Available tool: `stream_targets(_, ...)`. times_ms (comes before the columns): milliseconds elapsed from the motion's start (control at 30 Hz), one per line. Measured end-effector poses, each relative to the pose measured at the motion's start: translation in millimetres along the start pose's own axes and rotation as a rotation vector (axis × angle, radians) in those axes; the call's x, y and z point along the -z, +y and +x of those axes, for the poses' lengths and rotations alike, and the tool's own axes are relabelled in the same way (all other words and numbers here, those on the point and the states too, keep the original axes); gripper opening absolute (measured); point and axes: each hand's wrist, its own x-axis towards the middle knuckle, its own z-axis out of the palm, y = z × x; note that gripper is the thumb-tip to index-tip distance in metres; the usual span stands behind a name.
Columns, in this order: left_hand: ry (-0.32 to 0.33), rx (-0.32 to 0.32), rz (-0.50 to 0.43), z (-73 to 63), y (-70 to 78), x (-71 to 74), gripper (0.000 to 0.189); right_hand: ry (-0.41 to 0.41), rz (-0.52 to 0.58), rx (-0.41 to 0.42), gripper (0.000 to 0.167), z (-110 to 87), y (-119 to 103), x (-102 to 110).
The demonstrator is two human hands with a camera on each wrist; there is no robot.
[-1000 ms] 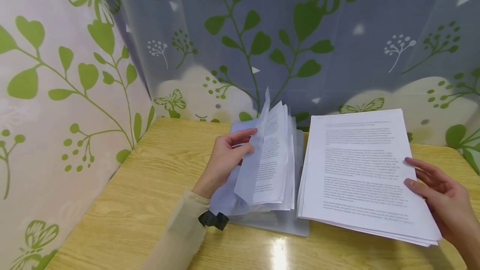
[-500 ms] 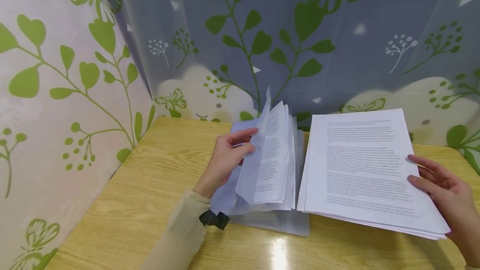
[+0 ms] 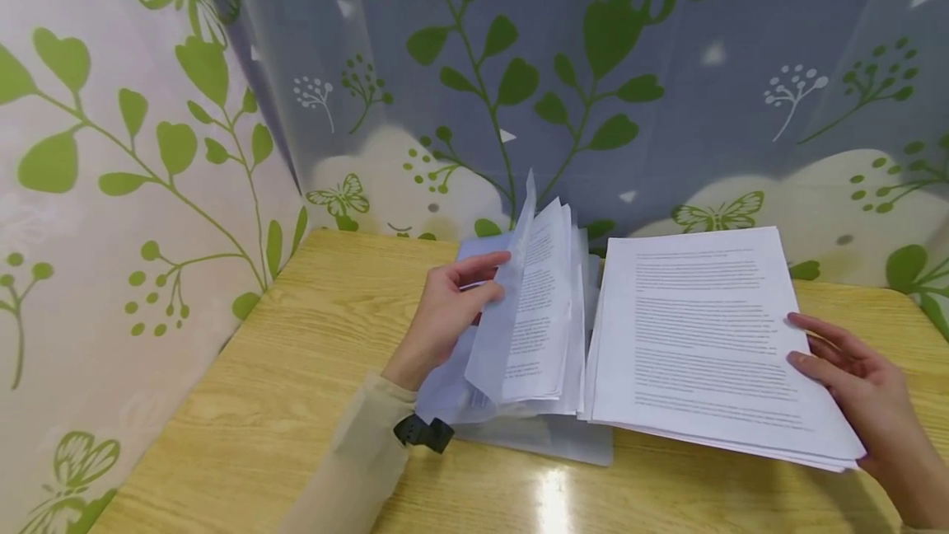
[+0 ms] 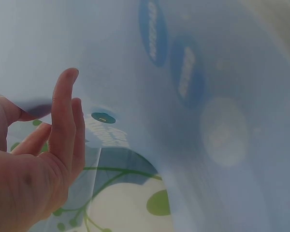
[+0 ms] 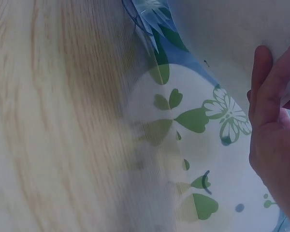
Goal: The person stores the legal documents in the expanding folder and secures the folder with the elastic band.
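In the head view my left hand [image 3: 439, 320] pinches the raised flap of a translucent plastic document folder [image 3: 495, 348], thumb in front of the fingers. Printed sheets [image 3: 539, 307] stand fanned inside the folder, leaning beside the flap. A green snap button [image 4: 103, 118] and blue oval labels [image 4: 187, 70] show on the plastic in the left wrist view. My right hand [image 3: 863, 377] grips a thick stack of printed paper [image 3: 697, 336] by its right edge, thumb on top and fingers beneath. The stack is tilted, its left edge right at the folder's sheets.
The folder's back cover [image 3: 549, 439] lies on the wooden table [image 3: 319, 336]. Behind the table hangs a patterned cloth [image 3: 667, 130] with leaves and butterflies, and another cloth [image 3: 96, 229] hangs along the left side. A black strap [image 3: 423, 433] is on the left wrist.
The paper stack in my right hand first moved slightly right, then came left and a little lower, closer to the folder. My left hand and the flap have stayed in place.
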Motion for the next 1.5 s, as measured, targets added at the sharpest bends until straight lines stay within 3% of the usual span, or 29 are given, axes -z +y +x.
stream_targets(367,0.009,0.008,0.007,0.4,-0.8,0.4,0.041,-0.045,0.039,0.017,0.046,6.7,0,-11)
stream_targets(900,0.008,-0.004,0.000,-0.3,0.9,2.1,0.042,-0.079,0.016,-0.033,0.045,14.2,0,-26)
stream_targets(1167,0.008,-0.009,-0.002,-0.4,1.5,2.2,0.042,-0.117,0.035,0.008,0.045,17.6,5,-40)
stream_targets(1500,-0.004,-0.013,0.003,-0.2,2.4,0.8,0.043,-0.133,0.060,-0.001,0.046,19.8,7,-50)
